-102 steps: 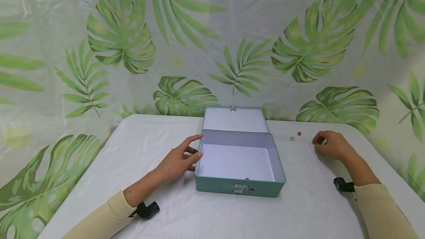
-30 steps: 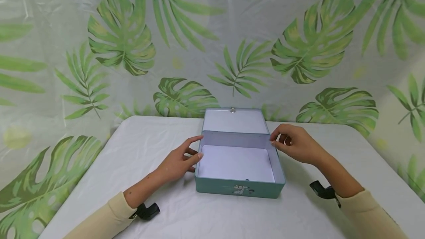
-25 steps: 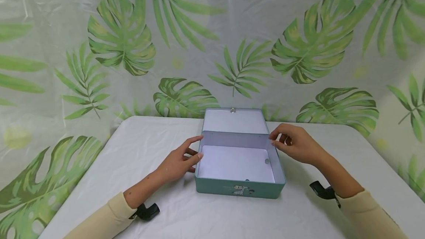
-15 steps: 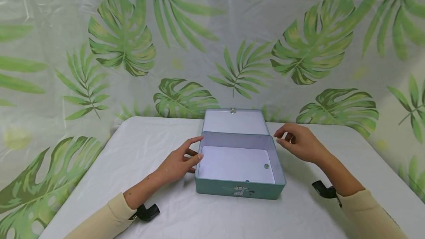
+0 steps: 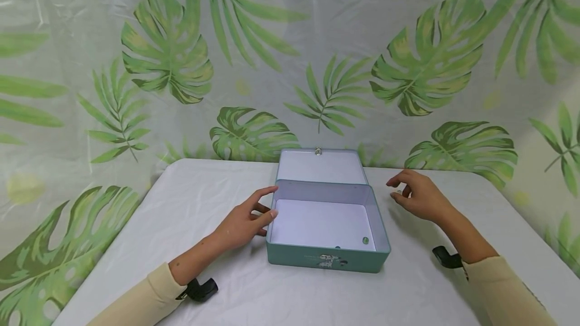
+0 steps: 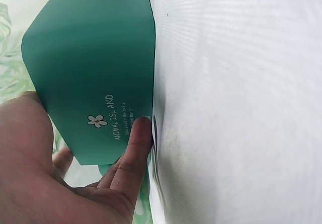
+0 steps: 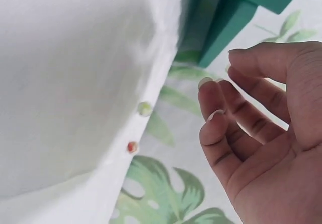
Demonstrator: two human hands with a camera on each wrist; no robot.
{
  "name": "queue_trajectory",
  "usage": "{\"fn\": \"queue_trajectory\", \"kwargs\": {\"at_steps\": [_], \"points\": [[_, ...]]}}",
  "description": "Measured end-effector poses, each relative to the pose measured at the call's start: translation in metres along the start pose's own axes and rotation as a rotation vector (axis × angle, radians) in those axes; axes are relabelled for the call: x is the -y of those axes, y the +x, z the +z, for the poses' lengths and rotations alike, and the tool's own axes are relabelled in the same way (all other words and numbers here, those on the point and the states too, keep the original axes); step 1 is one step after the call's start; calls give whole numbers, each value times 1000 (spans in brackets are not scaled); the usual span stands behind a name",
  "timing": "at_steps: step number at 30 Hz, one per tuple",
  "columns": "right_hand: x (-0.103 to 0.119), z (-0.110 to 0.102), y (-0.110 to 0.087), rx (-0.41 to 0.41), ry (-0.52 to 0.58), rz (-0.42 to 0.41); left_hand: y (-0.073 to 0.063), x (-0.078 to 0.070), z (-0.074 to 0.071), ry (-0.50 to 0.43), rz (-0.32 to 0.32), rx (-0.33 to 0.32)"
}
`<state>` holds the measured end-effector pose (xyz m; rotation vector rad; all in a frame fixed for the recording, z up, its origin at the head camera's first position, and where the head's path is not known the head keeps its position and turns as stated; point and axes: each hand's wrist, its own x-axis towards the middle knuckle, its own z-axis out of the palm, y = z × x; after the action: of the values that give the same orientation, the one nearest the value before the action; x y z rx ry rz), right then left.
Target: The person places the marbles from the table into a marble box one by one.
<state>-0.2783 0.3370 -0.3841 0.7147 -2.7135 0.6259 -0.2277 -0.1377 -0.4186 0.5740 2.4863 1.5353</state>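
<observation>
A green tin box [image 5: 328,258] stands with its hinged lid [image 5: 320,166] folded back. My left hand [image 5: 242,220] rests against its left side, thumb at the rim; in the left wrist view its fingers [image 6: 133,158] lie along the printed outer wall. My right hand [image 5: 421,196] hovers just right of the box, fingers loosely bent and holding nothing. In the right wrist view a yellow-green marble [image 7: 145,108] and a red-orange marble [image 7: 132,147] lie on the cloth. Inside the box a green marble [image 5: 365,240] sits near the front right; a darker one [image 5: 337,247] is mostly hidden by the front wall.
A white cloth [image 5: 204,185] covers the table under the box. Behind the table hangs a leaf-patterned sheet [image 5: 254,74]. A black wrist camera [image 5: 201,290] is worn on the left wrist, another [image 5: 447,258] on the right.
My right hand moved left to the box rim and let go of a green marble, which rolled along the box floor to the front. The hand has drawn back right; the left hand has stayed.
</observation>
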Motion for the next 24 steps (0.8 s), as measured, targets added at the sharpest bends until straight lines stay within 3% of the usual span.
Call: {"fn": "queue_trajectory", "kwargs": {"at_steps": [15, 24], "points": [[-26, 6, -5, 98, -79, 95, 0, -2, 0, 4, -11, -1], [-34, 10, -6, 153, -91, 82, -1, -2, 1, 4, -19, -7]]}}
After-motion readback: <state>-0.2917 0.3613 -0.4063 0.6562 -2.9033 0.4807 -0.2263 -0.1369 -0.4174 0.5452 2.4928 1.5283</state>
